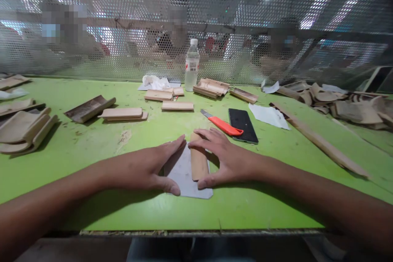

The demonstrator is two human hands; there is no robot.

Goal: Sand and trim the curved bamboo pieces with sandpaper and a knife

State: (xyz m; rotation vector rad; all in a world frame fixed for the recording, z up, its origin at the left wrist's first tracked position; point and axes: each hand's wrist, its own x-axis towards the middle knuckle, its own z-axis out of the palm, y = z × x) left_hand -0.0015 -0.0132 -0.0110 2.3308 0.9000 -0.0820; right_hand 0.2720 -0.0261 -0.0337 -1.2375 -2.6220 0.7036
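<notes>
A pale wooden strip [199, 159] lies lengthwise on a light grey sheet [181, 176] near the table's front. My right hand [219, 155] is on its right side, with fingertips at the far end and the thumb at the near end, gripping it. To the left, my left hand [159, 168] rests at the sheet's left edge, thumb spread from the fingers and nothing held. Beyond my right hand, an orange-handled knife [222, 125] lies with its handle end on a black phone [243, 126].
Curved wooden pieces lie at the left [24, 131], the back middle [211, 88] and the right [353, 104] of the green table [101, 208]. A water bottle [192, 67] stands before a perforated metal screen [129, 28]. Blurred people are behind it.
</notes>
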